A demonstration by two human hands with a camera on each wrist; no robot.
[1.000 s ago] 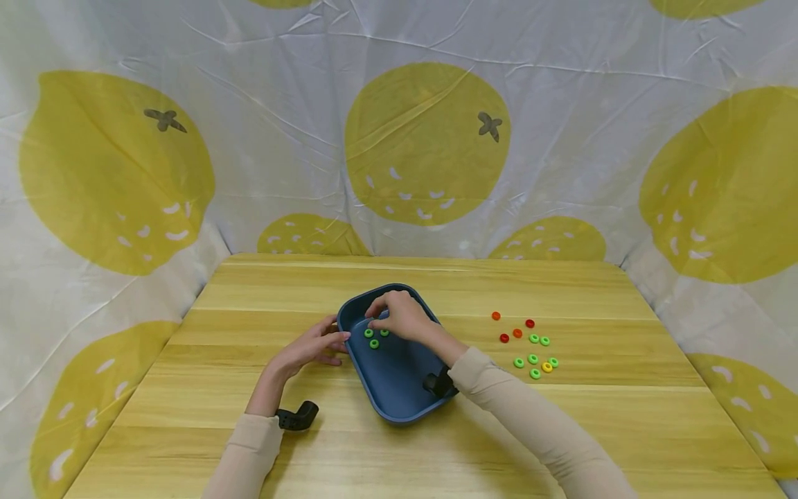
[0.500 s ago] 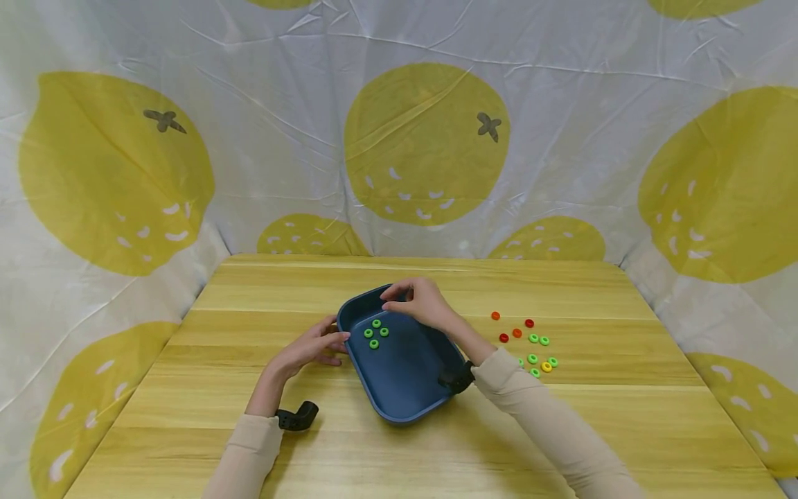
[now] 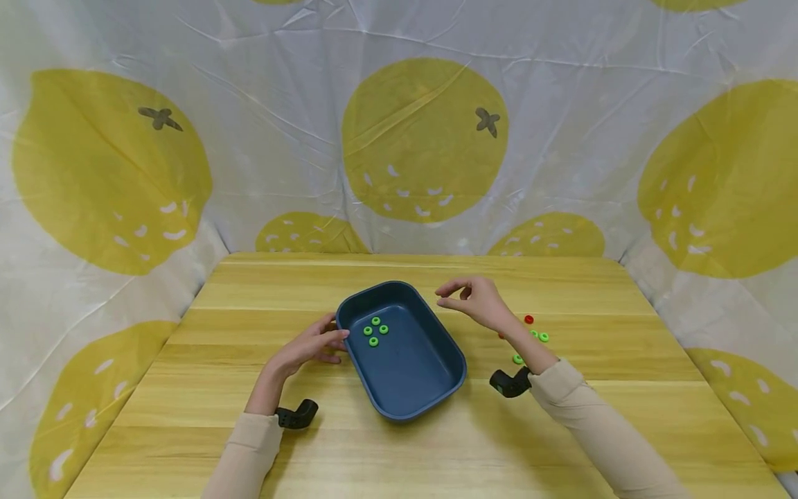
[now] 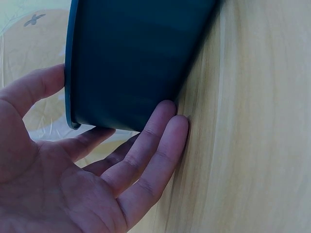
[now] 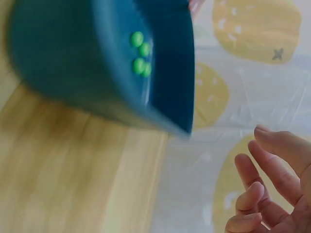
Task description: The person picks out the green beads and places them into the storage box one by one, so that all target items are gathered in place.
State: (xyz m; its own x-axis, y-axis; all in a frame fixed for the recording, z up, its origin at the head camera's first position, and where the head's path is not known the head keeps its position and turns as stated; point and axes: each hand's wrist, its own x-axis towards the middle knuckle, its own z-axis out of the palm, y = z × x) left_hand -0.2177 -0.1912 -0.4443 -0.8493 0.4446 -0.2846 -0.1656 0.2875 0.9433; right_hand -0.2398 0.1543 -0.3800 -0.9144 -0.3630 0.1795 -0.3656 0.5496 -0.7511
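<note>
A dark blue rectangular tray stands at an angle on the wooden table. Several small green ring-shaped beads lie on its floor near the far left corner. At the tray's left side, my left hand rests its thumb against the rim, its fairly straight fingers along the outer wall. My right hand hovers past the tray's right rim, its fingers loosely bent with nothing between thumb and forefinger. Beyond and under the right forearm lie loose beads, among them a red bead and a green bead; the forearm hides others.
A wooden table carries everything. Behind it hangs a pale curtain printed with yellow lemons. Each wrist wears a black camera mount, the right mount hanging over the table beside the tray.
My right hand has let go of a green bead among the others in the tray, then lifted out and moved right past the rim. My left hand has stayed in place.
</note>
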